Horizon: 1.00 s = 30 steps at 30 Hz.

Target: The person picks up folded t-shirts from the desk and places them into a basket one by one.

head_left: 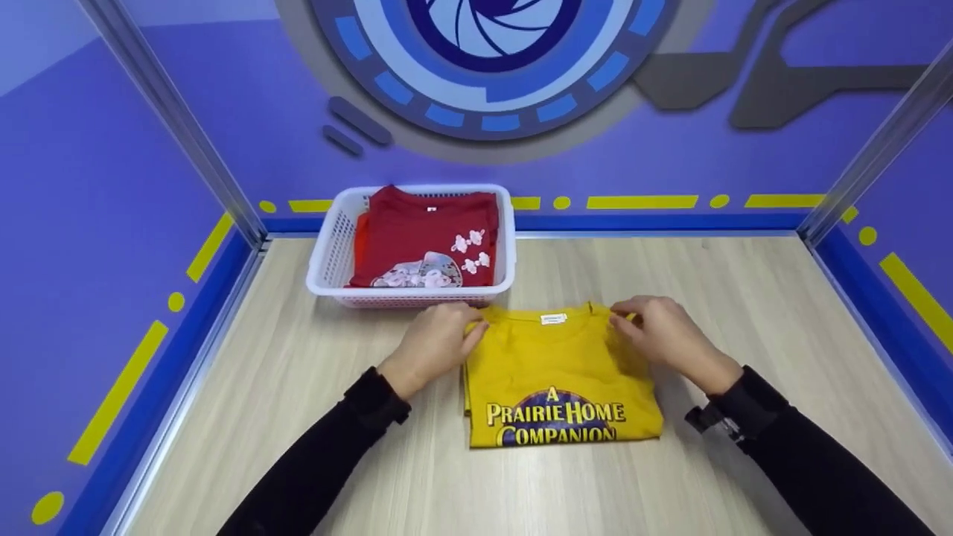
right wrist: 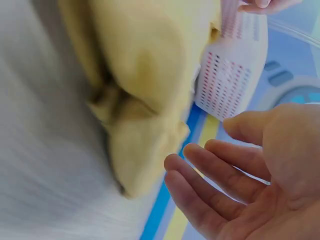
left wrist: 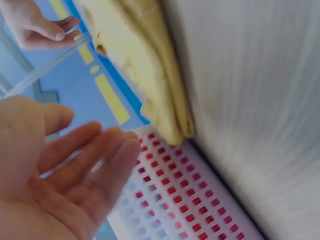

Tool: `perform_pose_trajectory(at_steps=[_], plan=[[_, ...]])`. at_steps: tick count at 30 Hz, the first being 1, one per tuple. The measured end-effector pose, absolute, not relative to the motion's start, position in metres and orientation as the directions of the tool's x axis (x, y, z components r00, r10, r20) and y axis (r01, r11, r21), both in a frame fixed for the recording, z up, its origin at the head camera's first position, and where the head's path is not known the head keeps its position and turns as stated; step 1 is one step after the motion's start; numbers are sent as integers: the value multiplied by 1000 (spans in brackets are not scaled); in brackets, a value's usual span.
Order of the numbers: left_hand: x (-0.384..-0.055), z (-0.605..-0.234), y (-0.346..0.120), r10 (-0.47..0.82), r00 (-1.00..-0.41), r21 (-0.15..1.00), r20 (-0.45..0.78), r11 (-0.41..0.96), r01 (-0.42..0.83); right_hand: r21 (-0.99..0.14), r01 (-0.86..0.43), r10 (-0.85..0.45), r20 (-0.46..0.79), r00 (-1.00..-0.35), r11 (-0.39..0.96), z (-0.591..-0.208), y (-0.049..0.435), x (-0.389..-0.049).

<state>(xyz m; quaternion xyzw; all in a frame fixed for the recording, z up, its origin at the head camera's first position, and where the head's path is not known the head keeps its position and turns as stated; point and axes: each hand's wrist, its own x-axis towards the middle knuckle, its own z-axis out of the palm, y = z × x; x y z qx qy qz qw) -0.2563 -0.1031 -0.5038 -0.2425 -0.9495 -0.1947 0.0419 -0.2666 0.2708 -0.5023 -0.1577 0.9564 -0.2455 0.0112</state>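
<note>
A folded yellow T-shirt [head_left: 555, 357] lies on the table with its collar at the far side and a "Prairie Home Companion" print facing up. At its far left corner is my left hand [head_left: 438, 339], and my right hand [head_left: 666, 331] is by the far right corner. In the left wrist view the fingers [left wrist: 82, 160] are relaxed, with a gap between them and the yellow cloth [left wrist: 150, 60]. The right wrist view likewise shows loosely extended fingers [right wrist: 215, 185] beside the shirt's thick folded edge [right wrist: 145, 145], holding nothing.
Behind the shirt, to the left, stands a white perforated basket [head_left: 417, 293]. Inside are a folded dark red shirt [head_left: 409, 238] and an orange-red garment [head_left: 361, 242]. Printed blue-purple panels [head_left: 521, 171] enclose the wooden table [head_left: 357, 461] at the back and sides.
</note>
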Motion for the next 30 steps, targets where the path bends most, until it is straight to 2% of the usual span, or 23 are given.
perform_pose_trajectory(at_steps=[4, 10, 14, 19, 29, 30], plan=[[-265, -503, -99, 402, -901, 363, 161, 825, 433, -454, -296, -309, 47, -950, 840, -497, 273, -279], [-269, -518, -87, 408, -899, 270, 159, 858, 437, -381, -290, -321, -18, -947, 878, -509, 271, -296], [-273, -532, -84, 407, -902, 207, 148, 879, 430, -332, -289, -334, -88, -938, 898, -519, 268, -299], [-277, -543, -86, 404, -905, 213, 136, 880, 425, -288, -334, -372, -87, -924, 897, -527, 269, -298], [-283, -538, -81, 387, -920, 254, 61, 885, 390, -373, -309, -369, -101, -924, 875, -532, 271, -301], [-289, -549, -84, 387, -919, 262, 71, 882, 391, -380, -310, -372, -102, -923, 872, -533, 271, -301]])
